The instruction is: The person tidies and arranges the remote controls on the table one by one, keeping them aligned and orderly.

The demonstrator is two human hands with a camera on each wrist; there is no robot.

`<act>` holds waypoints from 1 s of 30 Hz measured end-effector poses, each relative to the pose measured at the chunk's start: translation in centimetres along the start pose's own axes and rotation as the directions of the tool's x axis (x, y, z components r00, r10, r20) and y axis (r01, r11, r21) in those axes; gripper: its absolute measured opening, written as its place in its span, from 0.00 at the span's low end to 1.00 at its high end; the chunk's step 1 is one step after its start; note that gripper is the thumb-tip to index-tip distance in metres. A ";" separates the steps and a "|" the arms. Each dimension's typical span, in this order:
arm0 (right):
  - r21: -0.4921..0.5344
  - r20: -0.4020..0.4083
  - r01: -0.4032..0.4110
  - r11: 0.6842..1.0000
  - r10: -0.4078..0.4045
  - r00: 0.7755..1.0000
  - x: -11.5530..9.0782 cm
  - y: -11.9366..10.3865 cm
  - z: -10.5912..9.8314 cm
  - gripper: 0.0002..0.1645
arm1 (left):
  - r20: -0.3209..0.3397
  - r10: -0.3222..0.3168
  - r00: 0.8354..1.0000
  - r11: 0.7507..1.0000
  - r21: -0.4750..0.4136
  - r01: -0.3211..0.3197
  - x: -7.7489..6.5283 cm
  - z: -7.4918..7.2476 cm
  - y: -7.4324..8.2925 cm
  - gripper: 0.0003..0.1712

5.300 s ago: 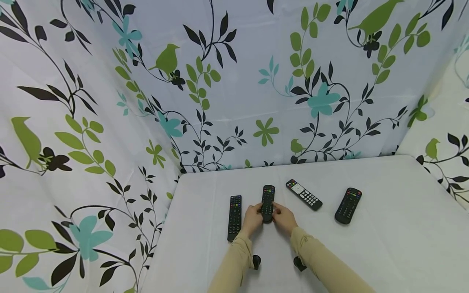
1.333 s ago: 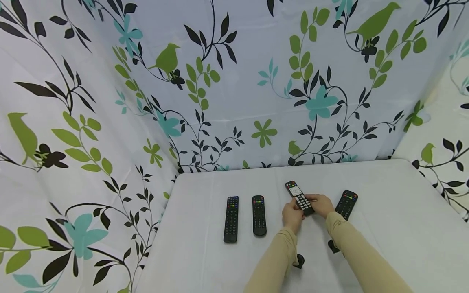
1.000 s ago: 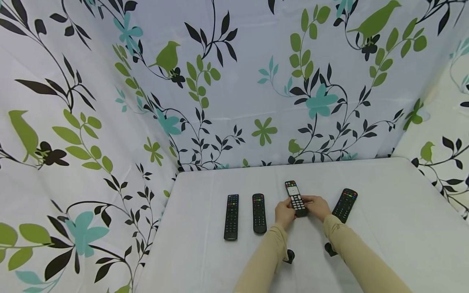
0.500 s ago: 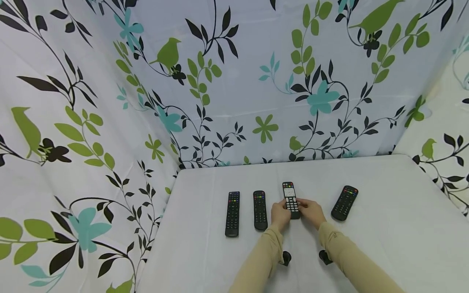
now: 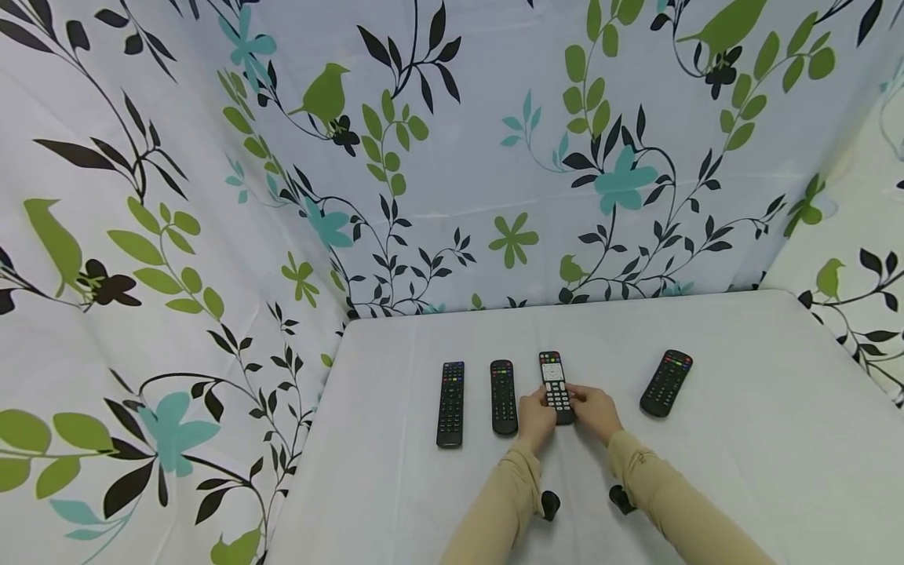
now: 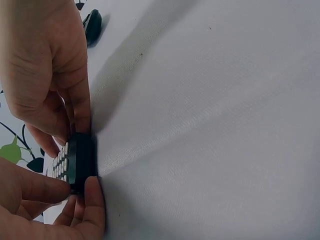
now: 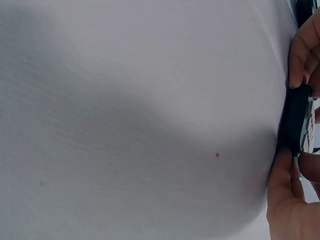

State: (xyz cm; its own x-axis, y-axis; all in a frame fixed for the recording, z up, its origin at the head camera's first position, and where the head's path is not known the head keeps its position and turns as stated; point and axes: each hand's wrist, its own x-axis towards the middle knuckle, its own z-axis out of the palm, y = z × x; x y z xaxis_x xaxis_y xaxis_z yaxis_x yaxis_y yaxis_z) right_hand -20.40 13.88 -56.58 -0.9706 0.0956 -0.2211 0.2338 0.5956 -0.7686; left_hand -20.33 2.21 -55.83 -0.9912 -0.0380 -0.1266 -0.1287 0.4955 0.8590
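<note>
A black remote control with a pale keypad (image 5: 553,372) lies upright on the white table, near its middle. My left hand (image 5: 537,419) pinches its lower left side, while my right hand (image 5: 597,411) holds the lower right side. Seen from its near end in the left wrist view, the remote (image 6: 82,159) sits between the thumb and fingers of my left hand (image 6: 55,210), with my right hand (image 6: 47,70) at the opposite edge. In the right wrist view my right hand (image 7: 290,200) grips one edge of the remote (image 7: 295,120). Fingers hide part of its lower half.
To the left, a black remote with rounded ends (image 5: 504,397) and a longer black remote (image 5: 450,405) stand roughly parallel. Another black remote (image 5: 666,383) lies slanted at the right. Patterned curtains (image 5: 452,157) enclose the table (image 5: 763,439) at the back and sides.
My hands moved from the rounded black remote to the pale-keypad one. They shifted it left and turned it from slanted to nearly straight, beside the other two.
</note>
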 end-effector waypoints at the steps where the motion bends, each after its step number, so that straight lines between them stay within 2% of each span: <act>1: -0.004 -0.002 0.002 1.000 -0.002 1.000 -0.1 0.0 0.0 0.24 | 0.000 -0.003 1.000 1.000 -0.005 0.003 -0.1 0.0 -0.1 0.32; 9: -0.016 -0.035 0.040 0.999 -0.041 0.999 -1.0 0.3 0.9 0.24 | 0.019 -0.049 0.999 0.999 -0.012 0.050 -0.6 0.0 -1.0 0.33; 12: -0.007 -0.048 0.032 0.999 -0.033 0.998 -1.1 0.5 1.3 0.24 | 0.019 -0.049 0.999 0.999 -0.018 0.049 -0.7 0.0 -1.3 0.33; 15: 0.011 -0.070 0.024 1.000 -0.023 0.997 -1.1 0.6 1.5 0.24 | 0.013 -0.002 1.000 1.000 0.015 0.002 -0.7 -0.1 -1.2 0.32; 19: 0.006 -0.090 0.041 0.999 -0.040 0.995 -1.1 0.5 1.3 0.24 | -0.013 0.083 0.996 0.989 0.121 -0.080 -1.0 -0.3 -0.7 0.30; 25: 0.019 -0.098 0.058 0.998 -0.056 0.994 -1.1 0.7 0.4 0.26 | -0.099 0.143 0.985 0.964 0.241 -0.116 -1.4 -0.1 0.4 0.25; 27: 0.055 -0.109 0.061 0.997 -0.055 0.993 -1.2 0.7 -0.2 0.26 | -0.133 0.167 0.977 0.959 0.252 -0.129 -1.3 0.1 0.9 0.21; 30: 0.117 -0.134 0.055 0.992 -0.039 0.990 -1.3 0.6 -1.6 0.25 | -0.150 0.205 0.967 0.958 0.234 -0.166 -1.0 0.4 1.9 0.17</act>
State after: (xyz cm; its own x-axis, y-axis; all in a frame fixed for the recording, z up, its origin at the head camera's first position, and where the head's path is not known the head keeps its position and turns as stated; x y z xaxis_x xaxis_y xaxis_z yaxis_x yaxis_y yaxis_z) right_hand -19.13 15.42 -55.78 -0.9781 0.1778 -0.1085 0.1850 0.5021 -0.8448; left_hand -19.56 3.58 -54.28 -0.9896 -0.0659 0.1281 0.0486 0.6844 0.7275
